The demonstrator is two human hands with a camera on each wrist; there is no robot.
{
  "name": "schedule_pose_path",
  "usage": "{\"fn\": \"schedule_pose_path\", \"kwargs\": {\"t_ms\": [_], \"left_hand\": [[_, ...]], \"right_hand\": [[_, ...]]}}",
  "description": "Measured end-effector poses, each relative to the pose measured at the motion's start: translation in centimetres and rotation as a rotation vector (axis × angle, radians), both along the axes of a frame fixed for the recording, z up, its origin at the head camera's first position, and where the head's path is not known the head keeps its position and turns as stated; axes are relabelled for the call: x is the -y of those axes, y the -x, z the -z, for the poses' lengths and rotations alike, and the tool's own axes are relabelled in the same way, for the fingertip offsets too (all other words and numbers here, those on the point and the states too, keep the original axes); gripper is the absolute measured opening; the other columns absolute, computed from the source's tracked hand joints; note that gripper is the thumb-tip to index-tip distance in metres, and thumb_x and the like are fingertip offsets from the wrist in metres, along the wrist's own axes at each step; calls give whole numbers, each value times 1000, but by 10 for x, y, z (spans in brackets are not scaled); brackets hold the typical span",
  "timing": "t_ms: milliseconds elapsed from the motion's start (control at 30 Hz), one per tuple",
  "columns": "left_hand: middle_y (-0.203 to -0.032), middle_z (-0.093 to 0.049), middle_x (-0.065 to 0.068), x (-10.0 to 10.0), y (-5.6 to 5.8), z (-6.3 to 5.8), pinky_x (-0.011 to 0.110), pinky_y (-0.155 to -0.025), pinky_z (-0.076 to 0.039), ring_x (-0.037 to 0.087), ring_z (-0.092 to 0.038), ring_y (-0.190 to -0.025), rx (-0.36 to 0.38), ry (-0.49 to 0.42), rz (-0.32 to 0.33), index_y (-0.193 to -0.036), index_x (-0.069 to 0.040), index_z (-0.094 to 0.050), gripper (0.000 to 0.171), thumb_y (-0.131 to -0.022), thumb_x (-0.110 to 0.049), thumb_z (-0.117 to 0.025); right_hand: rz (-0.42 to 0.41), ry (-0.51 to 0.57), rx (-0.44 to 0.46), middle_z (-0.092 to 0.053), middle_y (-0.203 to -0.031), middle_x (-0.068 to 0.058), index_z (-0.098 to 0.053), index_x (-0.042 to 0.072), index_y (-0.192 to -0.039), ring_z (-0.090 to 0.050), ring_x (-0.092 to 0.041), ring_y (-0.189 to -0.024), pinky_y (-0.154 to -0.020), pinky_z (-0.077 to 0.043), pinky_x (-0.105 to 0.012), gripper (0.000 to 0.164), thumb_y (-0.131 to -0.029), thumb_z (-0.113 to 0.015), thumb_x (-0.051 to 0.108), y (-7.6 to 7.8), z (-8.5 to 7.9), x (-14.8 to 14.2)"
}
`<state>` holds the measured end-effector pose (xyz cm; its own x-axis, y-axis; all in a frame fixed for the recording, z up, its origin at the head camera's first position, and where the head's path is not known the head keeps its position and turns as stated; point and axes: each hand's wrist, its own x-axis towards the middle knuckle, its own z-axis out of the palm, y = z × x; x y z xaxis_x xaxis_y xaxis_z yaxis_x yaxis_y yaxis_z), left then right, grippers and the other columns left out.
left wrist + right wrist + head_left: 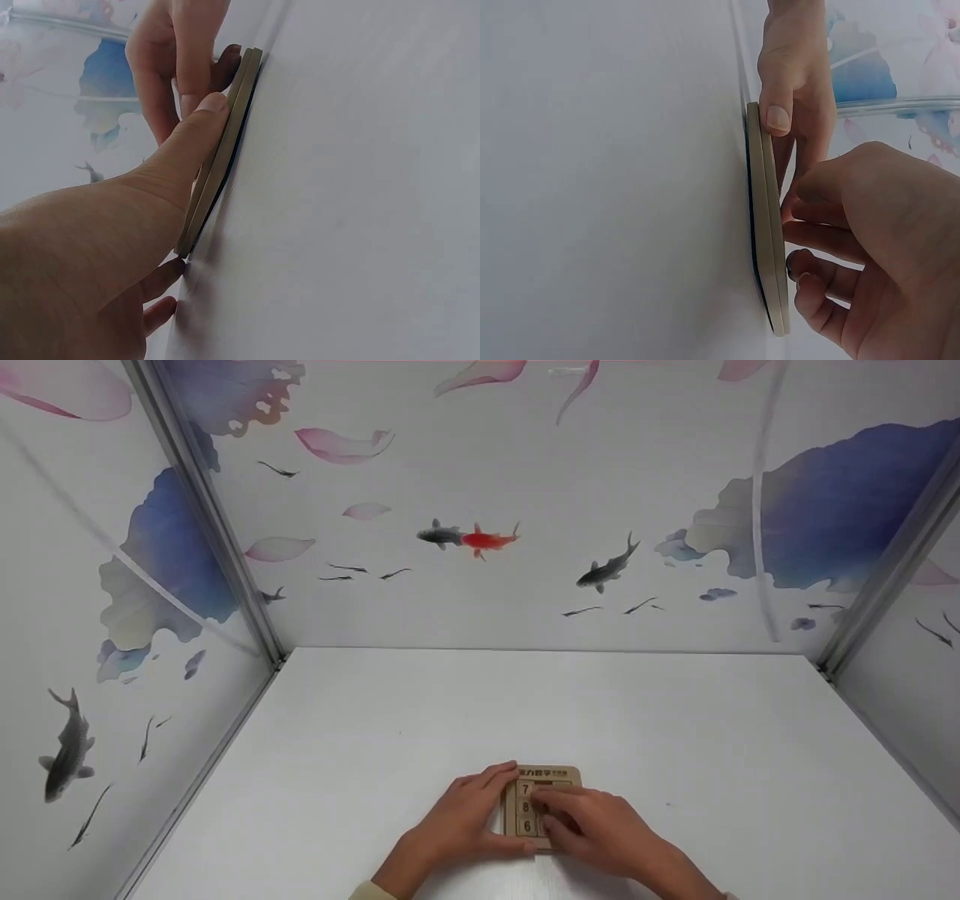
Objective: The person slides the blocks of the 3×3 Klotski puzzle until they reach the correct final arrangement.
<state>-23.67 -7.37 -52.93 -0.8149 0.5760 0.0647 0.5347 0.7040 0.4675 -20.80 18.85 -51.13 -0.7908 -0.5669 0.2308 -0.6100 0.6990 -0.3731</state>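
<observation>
A wooden number sliding puzzle sits low in the middle of the head view, with number tiles 7, 8 and 6 visible down its left column. My left hand grips its frame from the left, thumb along the near edge and fingers at the far left corner. Over the tiles on the right is my right hand, its bent fingertips touching the puzzle's face and hiding most of the other tiles. Both wrist views show the puzzle's thin edge low over the table.
The white tabletop spreads around the puzzle. White panels painted with fish and petals stand behind it and at both sides, joined by metal posts at the corners.
</observation>
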Motion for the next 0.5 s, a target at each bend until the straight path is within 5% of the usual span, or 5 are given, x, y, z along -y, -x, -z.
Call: {"fn": "schedule_pose_path", "kwargs": {"t_ms": [267, 500], "left_hand": [[-177, -33, -12, -2, 0, -2, 49, -133, -35, 15, -43, -159, 44, 11, -23, -169, -26, -36, 112, -82, -90, -67], [-176, -36, -9, 0, -1, -2, 50, -132, -36, 16, -45, -158, 17, -8, -8, -169, -22, -38, 111, -84, -86, -69]], "right_hand": [[56, -6, -10, -74, -133, 7, -74, 21, -138, -65, -2, -97, -79, -62, -32, 34, -106, -70, 26, -4, -1, -10], [85, 28, 3, -70, -137, 11, -74, 23, -135, -53, 7, -74, -65, -51, -20, 30, -105, -71, 27, -7, 1, -24]]}}
